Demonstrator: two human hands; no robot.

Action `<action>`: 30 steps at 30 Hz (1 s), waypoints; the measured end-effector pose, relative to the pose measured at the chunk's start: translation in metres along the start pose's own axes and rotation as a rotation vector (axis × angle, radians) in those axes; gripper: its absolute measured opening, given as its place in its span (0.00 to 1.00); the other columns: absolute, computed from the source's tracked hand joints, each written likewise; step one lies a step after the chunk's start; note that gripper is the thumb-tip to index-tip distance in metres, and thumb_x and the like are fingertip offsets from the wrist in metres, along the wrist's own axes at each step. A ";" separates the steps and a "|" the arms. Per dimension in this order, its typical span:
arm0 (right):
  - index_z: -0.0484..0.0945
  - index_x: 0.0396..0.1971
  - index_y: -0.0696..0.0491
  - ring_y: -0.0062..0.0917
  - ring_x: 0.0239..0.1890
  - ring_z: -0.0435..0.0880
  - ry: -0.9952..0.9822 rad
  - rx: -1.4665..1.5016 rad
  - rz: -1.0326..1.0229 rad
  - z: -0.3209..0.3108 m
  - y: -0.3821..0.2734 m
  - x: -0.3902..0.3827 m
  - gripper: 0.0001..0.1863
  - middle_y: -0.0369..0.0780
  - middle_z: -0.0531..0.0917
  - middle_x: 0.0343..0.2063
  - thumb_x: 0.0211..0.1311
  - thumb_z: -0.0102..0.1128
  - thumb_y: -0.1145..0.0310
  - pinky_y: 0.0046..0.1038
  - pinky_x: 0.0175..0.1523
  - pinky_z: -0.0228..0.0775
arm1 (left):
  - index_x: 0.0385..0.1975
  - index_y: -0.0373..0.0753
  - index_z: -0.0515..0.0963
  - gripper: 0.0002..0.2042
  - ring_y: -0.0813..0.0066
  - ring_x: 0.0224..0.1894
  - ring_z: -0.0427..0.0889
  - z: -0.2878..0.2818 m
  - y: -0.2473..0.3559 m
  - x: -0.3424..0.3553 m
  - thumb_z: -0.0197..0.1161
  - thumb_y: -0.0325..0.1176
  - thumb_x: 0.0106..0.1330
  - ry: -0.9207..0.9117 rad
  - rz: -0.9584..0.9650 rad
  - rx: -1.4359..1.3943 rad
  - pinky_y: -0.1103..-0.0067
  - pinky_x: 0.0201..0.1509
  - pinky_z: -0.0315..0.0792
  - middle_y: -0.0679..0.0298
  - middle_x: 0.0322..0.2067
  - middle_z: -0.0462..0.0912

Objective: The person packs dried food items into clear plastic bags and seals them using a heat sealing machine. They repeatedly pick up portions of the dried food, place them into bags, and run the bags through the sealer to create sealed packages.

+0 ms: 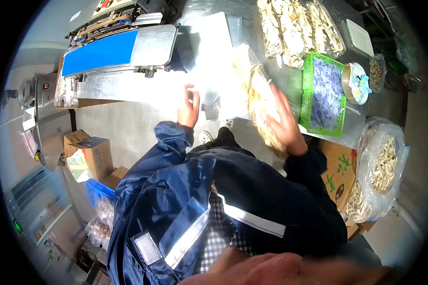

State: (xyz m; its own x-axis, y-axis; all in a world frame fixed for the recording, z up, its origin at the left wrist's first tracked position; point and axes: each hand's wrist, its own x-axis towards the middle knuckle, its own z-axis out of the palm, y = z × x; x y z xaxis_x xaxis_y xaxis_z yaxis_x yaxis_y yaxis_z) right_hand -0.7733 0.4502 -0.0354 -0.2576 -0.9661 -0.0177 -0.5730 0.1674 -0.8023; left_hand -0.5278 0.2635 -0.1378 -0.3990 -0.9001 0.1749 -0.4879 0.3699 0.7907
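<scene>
A long clear plastic bag of pale dried strips (pixel 253 90) lies slantwise, its near end reaching past the steel table's front edge. My right hand (pixel 286 124) holds it from the right side, with long fingers along the bag and the thumb over its near part. Left of the bag, my left hand (pixel 189 107) hovers by the table edge, fingers bent and apart, with nothing visible in them. Strong glare washes out the surface around that hand. A small clear packet (pixel 212 109) sits between the two hands.
A machine with a blue belt (pixel 102 53) stands at the left. Filled bags of dried strips (pixel 297 28) lie at the back right. A green basket (pixel 307 95) holds small bluish packets, next to a round tin (pixel 349 80). Cardboard boxes (pixel 97 154) and a big bag (pixel 383 161) flank me.
</scene>
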 end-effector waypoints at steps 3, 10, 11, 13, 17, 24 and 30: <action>0.56 0.73 0.59 0.39 0.73 0.63 -0.335 0.300 0.079 -0.003 -0.048 -0.035 0.39 0.52 0.63 0.71 0.65 0.61 0.68 0.34 0.74 0.55 | 0.53 0.37 0.70 0.12 0.71 0.26 0.76 -0.003 0.004 0.001 0.58 0.30 0.73 -0.078 0.002 -0.095 0.74 0.34 0.72 0.61 0.27 0.78; 0.53 0.75 0.59 0.32 0.72 0.62 -0.451 0.480 0.237 0.034 -0.040 -0.049 0.41 0.50 0.62 0.71 0.65 0.60 0.64 0.30 0.75 0.53 | 0.51 0.39 0.71 0.11 0.58 0.30 0.81 -0.019 -0.003 -0.017 0.58 0.31 0.72 -0.006 -0.001 -0.122 0.68 0.38 0.74 0.55 0.27 0.80; 0.53 0.75 0.58 0.32 0.72 0.61 -0.445 0.384 0.258 0.037 -0.041 -0.050 0.41 0.50 0.62 0.71 0.67 0.59 0.63 0.30 0.75 0.52 | 0.50 0.38 0.71 0.11 0.59 0.31 0.81 -0.024 -0.004 -0.020 0.59 0.30 0.71 -0.027 -0.004 -0.122 0.68 0.38 0.74 0.54 0.29 0.79; 0.53 0.75 0.58 0.33 0.72 0.62 -0.404 0.493 0.330 0.043 -0.048 -0.054 0.40 0.50 0.64 0.70 0.68 0.58 0.63 0.30 0.74 0.52 | 0.50 0.37 0.71 0.12 0.59 0.33 0.81 -0.031 -0.008 -0.026 0.60 0.28 0.69 -0.072 0.048 -0.104 0.68 0.39 0.75 0.53 0.34 0.79; 0.53 0.74 0.59 0.37 0.71 0.64 -0.231 0.357 0.276 0.067 -0.054 -0.066 0.39 0.52 0.66 0.68 0.68 0.60 0.65 0.33 0.73 0.53 | 0.50 0.33 0.70 0.18 0.50 0.37 0.80 -0.029 -0.015 -0.032 0.63 0.23 0.61 -0.144 0.193 -0.041 0.64 0.43 0.76 0.49 0.44 0.74; 0.58 0.70 0.61 0.45 0.66 0.69 0.081 -0.093 0.024 0.113 -0.068 -0.085 0.36 0.53 0.69 0.63 0.66 0.63 0.67 0.37 0.69 0.62 | 0.51 0.33 0.69 0.20 0.41 0.44 0.79 -0.023 -0.007 -0.036 0.59 0.20 0.57 -0.229 0.205 0.048 0.60 0.47 0.76 0.45 0.46 0.73; 0.55 0.72 0.60 0.37 0.66 0.70 0.059 0.045 0.222 0.132 -0.047 -0.096 0.38 0.50 0.70 0.64 0.68 0.62 0.67 0.35 0.70 0.59 | 0.50 0.35 0.72 0.18 0.44 0.44 0.80 -0.017 -0.011 -0.041 0.59 0.21 0.58 -0.156 0.158 0.013 0.60 0.46 0.77 0.49 0.49 0.74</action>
State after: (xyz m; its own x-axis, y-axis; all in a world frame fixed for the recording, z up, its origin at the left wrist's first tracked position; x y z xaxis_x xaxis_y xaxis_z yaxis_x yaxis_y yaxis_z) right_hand -0.6190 0.5094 -0.0746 -0.4189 -0.8933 -0.1631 -0.4626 0.3645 -0.8082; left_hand -0.4930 0.2929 -0.1436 -0.5864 -0.7843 0.2023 -0.4191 0.5075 0.7529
